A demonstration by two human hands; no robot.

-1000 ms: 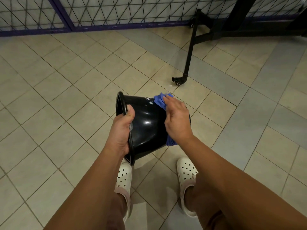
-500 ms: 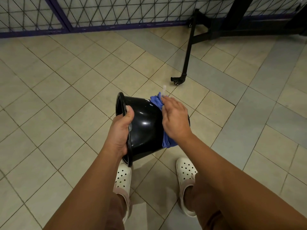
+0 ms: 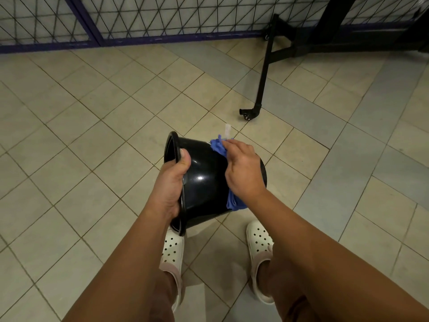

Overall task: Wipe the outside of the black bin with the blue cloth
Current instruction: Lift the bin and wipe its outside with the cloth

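Note:
A glossy black bin is held on its side above the tiled floor, its open mouth facing left. My left hand grips the bin's rim, thumb on the outside wall and fingers inside. My right hand lies over the bin's outer wall and presses the blue cloth against it. The cloth bunches out past my fingertips at the far side and below my wrist. A small white tag sticks up from the cloth's far end.
Beige and grey floor tiles spread all around. A black metal frame leg with a castor stands to the far right. A wire mesh fence with a purple base runs along the back. My feet in white clogs are below the bin.
My right hand has slid the cloth a little farther away over the bin's wall, and the cloth's white tag has come into sight. My left hand keeps its grip on the rim.

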